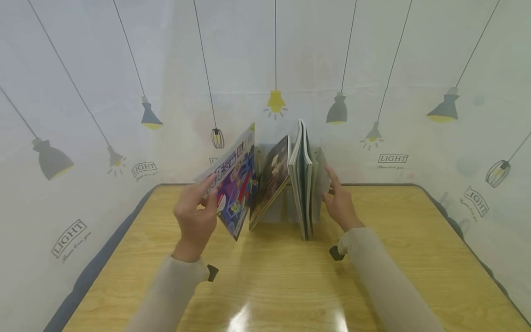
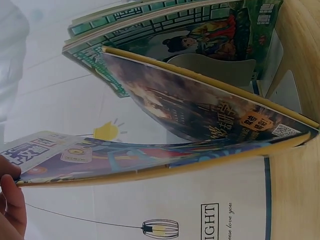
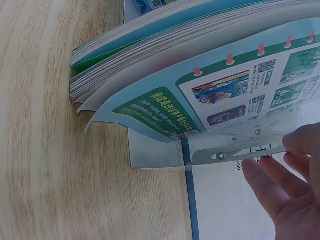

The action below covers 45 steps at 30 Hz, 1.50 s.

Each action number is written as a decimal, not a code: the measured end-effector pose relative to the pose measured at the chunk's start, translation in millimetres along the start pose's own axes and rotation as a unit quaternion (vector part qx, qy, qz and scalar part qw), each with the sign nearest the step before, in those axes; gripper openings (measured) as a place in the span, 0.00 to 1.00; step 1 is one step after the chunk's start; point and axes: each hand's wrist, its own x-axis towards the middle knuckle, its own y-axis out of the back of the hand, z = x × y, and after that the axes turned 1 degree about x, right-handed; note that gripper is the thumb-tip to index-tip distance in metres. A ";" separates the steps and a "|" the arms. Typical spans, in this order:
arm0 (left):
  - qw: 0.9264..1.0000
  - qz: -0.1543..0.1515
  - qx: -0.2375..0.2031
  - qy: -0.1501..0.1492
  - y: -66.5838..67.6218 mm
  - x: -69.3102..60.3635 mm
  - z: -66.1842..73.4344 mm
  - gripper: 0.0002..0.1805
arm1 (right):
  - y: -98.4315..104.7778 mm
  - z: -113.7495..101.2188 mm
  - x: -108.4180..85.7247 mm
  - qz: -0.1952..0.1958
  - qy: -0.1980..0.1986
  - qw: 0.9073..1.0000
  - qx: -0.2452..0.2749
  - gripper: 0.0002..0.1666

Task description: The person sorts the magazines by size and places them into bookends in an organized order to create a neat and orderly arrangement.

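Note:
My left hand [image 1: 196,216] pinches the near edge of a purple, colourful magazine [image 1: 238,193], which tilts to the left. Beside it a dark-covered magazine [image 1: 271,177] leans right against several upright magazines [image 1: 302,184]; their green illustrated cover [image 2: 200,40] shows in the left wrist view. The magazines stand in a pale bookend [image 3: 155,150] on the table. My right hand [image 1: 342,207] holds the edge of the bookend's right side panel [image 3: 235,154] between thumb and fingers. The light-blue back cover [image 3: 150,100] of the rightmost magazine curves next to that panel.
The wood-grain table [image 1: 274,281] spreads under both arms. Behind it and at the sides hangs a white backdrop [image 1: 307,55] printed with lamps. A dark edging [image 1: 99,251] runs along the table's left side.

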 end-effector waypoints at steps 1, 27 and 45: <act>1.000 0.003 0.000 -0.003 -2.1 0.0 -0.1 0.16 | 0.1 -0.2 -0.3 0.000 -0.002 1.000 0.000 0.53; 0.996 -0.054 0.032 -0.057 -43.9 -14.7 -11.8 0.14 | 0.7 -1.9 -0.2 -0.005 -0.009 1.000 0.005 0.54; 0.992 -0.084 0.070 -0.061 -65.4 -31.3 -19.6 0.18 | 0.0 -2.7 -1.0 0.003 -0.001 1.000 0.002 0.53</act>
